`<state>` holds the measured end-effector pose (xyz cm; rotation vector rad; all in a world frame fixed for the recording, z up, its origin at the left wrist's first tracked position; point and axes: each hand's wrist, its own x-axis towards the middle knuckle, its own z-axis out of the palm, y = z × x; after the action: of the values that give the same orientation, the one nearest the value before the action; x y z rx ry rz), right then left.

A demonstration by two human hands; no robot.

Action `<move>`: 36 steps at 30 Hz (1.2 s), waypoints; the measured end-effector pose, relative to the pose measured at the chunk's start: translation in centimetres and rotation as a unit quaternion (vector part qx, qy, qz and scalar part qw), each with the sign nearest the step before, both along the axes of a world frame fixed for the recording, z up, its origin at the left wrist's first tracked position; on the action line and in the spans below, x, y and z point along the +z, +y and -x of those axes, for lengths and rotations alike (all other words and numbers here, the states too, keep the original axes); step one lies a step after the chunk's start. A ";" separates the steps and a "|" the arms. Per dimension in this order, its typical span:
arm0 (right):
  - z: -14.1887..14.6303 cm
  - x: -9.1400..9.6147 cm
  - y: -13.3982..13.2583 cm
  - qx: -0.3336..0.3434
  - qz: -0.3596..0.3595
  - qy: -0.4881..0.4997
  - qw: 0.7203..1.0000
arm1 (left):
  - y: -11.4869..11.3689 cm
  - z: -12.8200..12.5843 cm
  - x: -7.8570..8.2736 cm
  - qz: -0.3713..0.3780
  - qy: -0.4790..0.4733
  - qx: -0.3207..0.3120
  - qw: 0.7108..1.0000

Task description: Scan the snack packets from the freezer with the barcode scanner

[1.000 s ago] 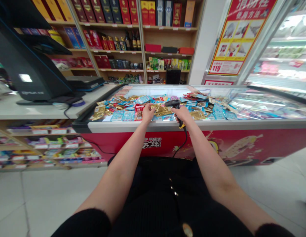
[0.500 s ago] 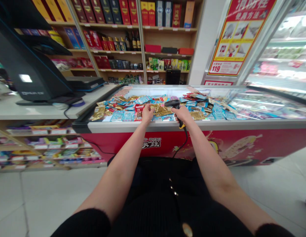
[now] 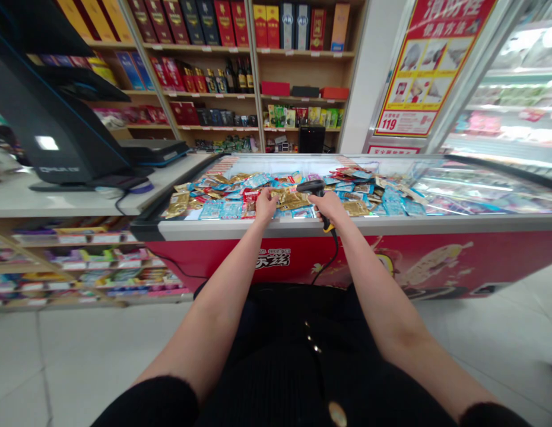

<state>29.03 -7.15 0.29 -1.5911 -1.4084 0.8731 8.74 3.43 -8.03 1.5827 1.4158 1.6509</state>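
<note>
My left hand [image 3: 266, 205] rests over a chest freezer [image 3: 347, 225] heaped with foil snack packets [image 3: 342, 193], its fingers pinching the edge of a gold foil packet [image 3: 292, 200]. My right hand [image 3: 330, 206] grips a black handheld barcode scanner [image 3: 312, 187] with yellow trim, its head pointing left toward that gold packet. A black cord [image 3: 329, 261] runs from the scanner's base down over the freezer's front. Most packets are blue, gold or red, and my hands hide a few of them.
A white counter [image 3: 80, 198] with a black point-of-sale terminal [image 3: 48, 127] stands to the left. Wooden shelves [image 3: 213, 71] of boxed goods and bottles rise behind the freezer. A glass display fridge [image 3: 511, 101] and a red poster [image 3: 430, 71] stand to the right.
My hands and the scanner stay in almost the same place. The whole view has only drifted very slightly.
</note>
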 end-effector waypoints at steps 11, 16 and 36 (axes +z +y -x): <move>-0.2 -0.6 0.9 0.001 -0.011 -0.028 1.000 | -0.2 0.0 0.2 0.001 0.002 0.001 1.000; -0.2 -0.7 1.1 0.000 -0.014 -0.023 1.000 | -0.3 -0.1 0.3 0.002 0.000 0.005 1.000; 0.1 -0.5 0.4 0.000 0.003 -0.030 1.000 | 0.0 0.0 -0.1 0.000 -0.007 -0.008 1.000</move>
<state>28.98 -6.70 -0.25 -1.6344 -1.4485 0.8366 8.72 3.44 -8.14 1.5763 1.3927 1.6504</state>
